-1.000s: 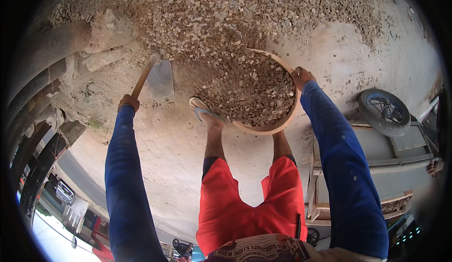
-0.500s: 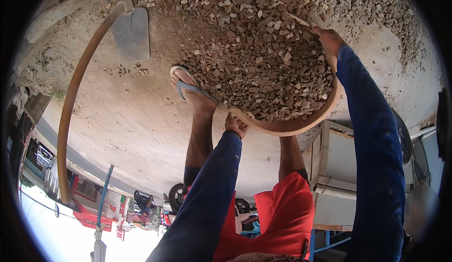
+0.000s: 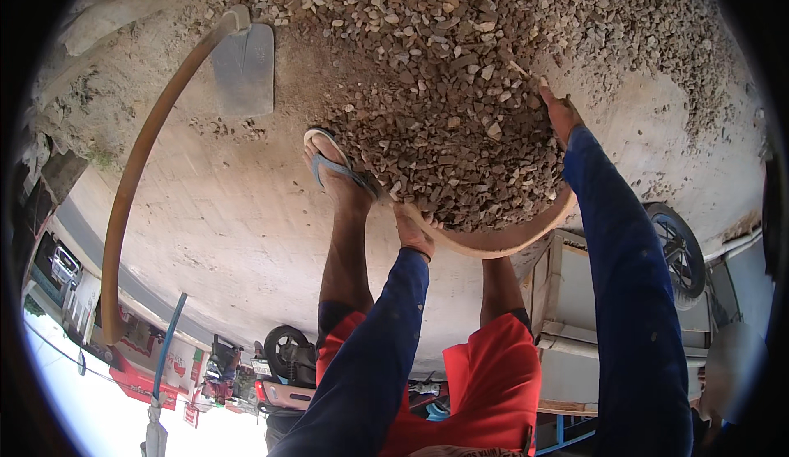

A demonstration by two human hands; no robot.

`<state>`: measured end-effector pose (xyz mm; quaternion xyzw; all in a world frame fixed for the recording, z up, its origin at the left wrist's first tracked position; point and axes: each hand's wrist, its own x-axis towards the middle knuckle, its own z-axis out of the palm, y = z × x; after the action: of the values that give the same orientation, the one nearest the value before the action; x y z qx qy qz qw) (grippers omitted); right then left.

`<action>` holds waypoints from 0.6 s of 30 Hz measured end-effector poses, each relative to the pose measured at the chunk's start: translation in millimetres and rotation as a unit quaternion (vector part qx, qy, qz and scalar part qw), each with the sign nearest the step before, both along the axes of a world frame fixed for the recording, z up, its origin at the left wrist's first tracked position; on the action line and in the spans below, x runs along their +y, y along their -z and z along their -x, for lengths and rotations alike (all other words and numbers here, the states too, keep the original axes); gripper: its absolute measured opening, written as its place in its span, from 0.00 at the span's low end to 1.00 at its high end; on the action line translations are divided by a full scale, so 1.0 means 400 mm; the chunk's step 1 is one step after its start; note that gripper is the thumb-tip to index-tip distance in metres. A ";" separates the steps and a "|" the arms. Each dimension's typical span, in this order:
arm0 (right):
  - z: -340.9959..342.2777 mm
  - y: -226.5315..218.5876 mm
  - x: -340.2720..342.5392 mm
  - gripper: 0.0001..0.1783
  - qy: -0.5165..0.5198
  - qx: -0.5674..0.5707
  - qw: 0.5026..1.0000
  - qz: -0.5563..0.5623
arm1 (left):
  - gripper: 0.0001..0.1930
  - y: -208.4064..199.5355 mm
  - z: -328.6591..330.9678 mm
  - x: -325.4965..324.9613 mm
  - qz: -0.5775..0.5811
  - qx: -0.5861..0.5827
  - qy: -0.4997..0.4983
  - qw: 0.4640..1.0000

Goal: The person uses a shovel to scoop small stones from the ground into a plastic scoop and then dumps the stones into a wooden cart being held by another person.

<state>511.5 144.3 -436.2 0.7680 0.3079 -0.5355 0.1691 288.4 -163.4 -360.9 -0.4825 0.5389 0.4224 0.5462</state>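
Observation:
A wide, shallow tan pan (image 3: 493,245) sits in front of me, filled with brown and grey gravel (image 3: 460,157). At its near-left rim, my left hand (image 3: 413,231) is closed with the fingers over the edge. My right hand (image 3: 560,112) grips the far-right rim, thumb on top. Gravel covers the pan's far side and merges with the loose gravel pile (image 3: 394,5) beyond, so the far rim is mostly hidden. A strip of bare inner wall shows along the near-right edge.
My sandalled foot (image 3: 329,157) stands left of the pan. A hoe (image 3: 245,71) with a long curved wooden handle (image 3: 136,169) lies farther left. A pale box-like cart (image 3: 575,293) with a black wheel (image 3: 678,251) is at right. Behind are parked motorbikes (image 3: 288,358).
The pan's right rim and my right hand have come left and nearer to me. Both hands keep their hold. The whole view has shifted slightly.

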 end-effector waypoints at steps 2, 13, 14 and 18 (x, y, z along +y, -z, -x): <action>-0.075 -0.003 -0.067 0.57 0.066 0.009 0.997 -0.040 | 0.37 -0.034 0.004 0.052 0.009 0.056 0.078 0.995; 0.064 -0.445 -0.410 0.60 0.450 0.089 0.879 -0.131 | 0.33 -0.404 0.371 0.219 -0.081 0.229 0.418 0.875; 0.101 -0.549 -0.391 0.60 0.420 0.137 0.895 -0.060 | 0.31 -0.471 0.401 0.207 -0.090 0.256 0.421 0.866; 0.150 -0.778 -0.479 0.54 0.361 0.051 0.901 -0.236 | 0.27 -0.799 0.443 0.268 -0.152 0.282 0.432 0.843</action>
<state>451.6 -47.3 -125.0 0.8154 0.1350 -0.5101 -0.2381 111.1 -56.1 -41.3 0.0280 0.7529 0.3383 0.5638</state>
